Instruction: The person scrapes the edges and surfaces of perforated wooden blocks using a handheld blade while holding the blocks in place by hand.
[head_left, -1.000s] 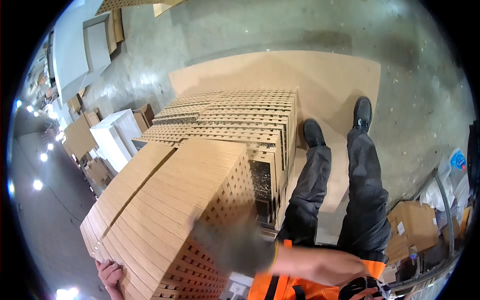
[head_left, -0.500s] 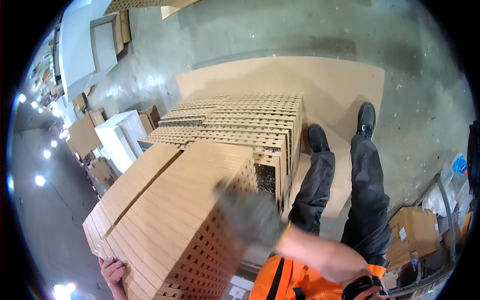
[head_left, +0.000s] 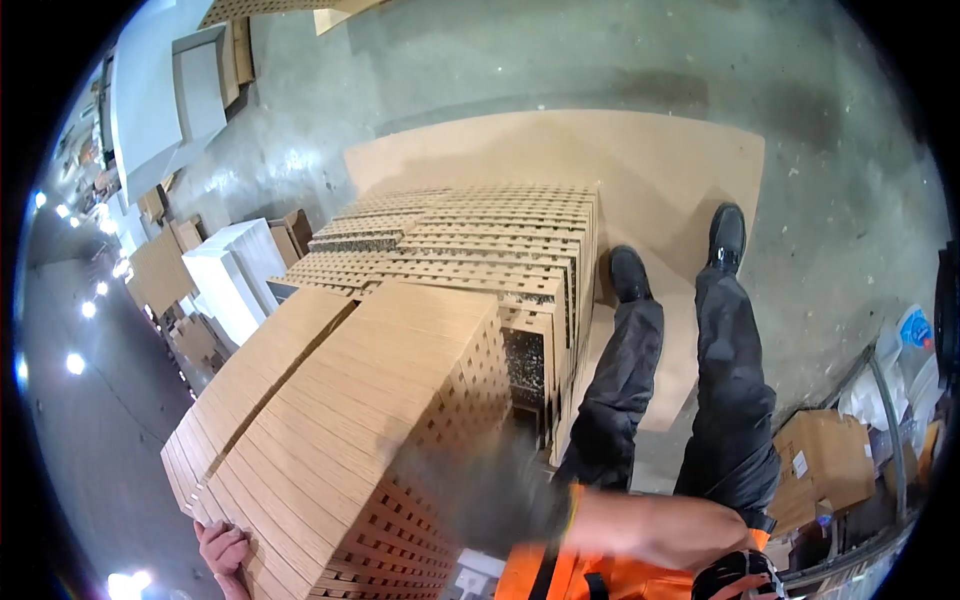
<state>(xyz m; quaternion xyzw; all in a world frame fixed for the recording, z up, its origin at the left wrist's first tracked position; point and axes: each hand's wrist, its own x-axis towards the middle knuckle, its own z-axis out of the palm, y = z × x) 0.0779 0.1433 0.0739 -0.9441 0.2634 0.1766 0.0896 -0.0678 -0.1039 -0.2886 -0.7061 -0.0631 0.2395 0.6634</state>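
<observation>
A stack of wood-coloured boards [head_left: 330, 400] leans in front of me, its narrow side dotted with rows of dark holes. The bare fingers of my left hand [head_left: 222, 548] curl around the stack's lower left edge. My right hand [head_left: 500, 490], in a dark grey glove, is smeared by motion beside the holed side; its fingers cannot be made out. Behind this stack, a larger pile of holed boards [head_left: 490, 235] rises in uneven layers, with dark speckled insides showing at some ends.
A flat brown sheet [head_left: 680, 150] lies on the concrete floor under my shoes [head_left: 728, 235]. White boxes [head_left: 235, 275] and cardboard pieces stand to the left, with a large pale carton [head_left: 150, 110] beyond. At right are a cardboard box [head_left: 825, 460], a metal rail [head_left: 890, 420] and plastic bags.
My right hand has swept nearer to me along the holed side of the stack. My left hand keeps its hold on the edge. The whole view has shifted slightly.
</observation>
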